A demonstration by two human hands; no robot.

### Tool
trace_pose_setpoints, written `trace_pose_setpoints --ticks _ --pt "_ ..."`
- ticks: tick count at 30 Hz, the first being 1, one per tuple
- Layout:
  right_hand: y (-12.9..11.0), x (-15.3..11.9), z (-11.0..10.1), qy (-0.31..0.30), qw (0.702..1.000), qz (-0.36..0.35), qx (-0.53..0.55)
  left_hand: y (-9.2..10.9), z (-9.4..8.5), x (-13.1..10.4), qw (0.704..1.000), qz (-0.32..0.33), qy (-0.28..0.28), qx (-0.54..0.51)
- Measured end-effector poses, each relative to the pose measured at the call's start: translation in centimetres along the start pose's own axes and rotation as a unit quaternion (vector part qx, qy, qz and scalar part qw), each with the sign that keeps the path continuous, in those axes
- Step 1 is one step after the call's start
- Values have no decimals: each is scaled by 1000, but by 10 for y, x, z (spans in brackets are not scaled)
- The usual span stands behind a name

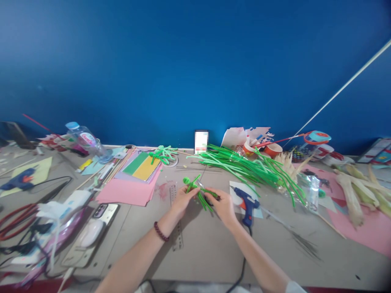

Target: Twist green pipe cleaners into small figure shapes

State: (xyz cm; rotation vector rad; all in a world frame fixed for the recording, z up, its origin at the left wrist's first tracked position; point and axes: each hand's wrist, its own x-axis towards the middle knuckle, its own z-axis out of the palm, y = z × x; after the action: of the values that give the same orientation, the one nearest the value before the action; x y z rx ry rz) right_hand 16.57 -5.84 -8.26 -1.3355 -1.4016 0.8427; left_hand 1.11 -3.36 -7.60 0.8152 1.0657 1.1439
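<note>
Gripping green pipe-cleaner bundle [203,200] over desk [210,254] in left hand [182,200], presumably to steady it; holding probable scissors [201,184], too blurred to confirm, in right hand [222,204], close by for reach.

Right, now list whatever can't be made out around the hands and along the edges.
All in the head view:
- Metal-tipped tool: its type; small, mostly covered by the right hand.
- Green stems: how the left hand pinches them; fingers hide it.
- Upright rectangle: content pixelated.
- Red-handled tool: cut off by the left edge.
- Bottle: label blurred.
</note>
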Motion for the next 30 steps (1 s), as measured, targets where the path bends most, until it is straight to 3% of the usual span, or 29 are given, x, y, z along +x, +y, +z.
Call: trace_pose_setpoints --ticks 10,25,30 --pt "0 0 1 -14 998 31 50 2 6 -3 996 -34 -2 -85" --pt "0 1 4 -8 990 73 120 1 -14 14 996 47 71 12" --pt "5 3 5 -18 995 47 88 3 -17 14 997 30 28 58"
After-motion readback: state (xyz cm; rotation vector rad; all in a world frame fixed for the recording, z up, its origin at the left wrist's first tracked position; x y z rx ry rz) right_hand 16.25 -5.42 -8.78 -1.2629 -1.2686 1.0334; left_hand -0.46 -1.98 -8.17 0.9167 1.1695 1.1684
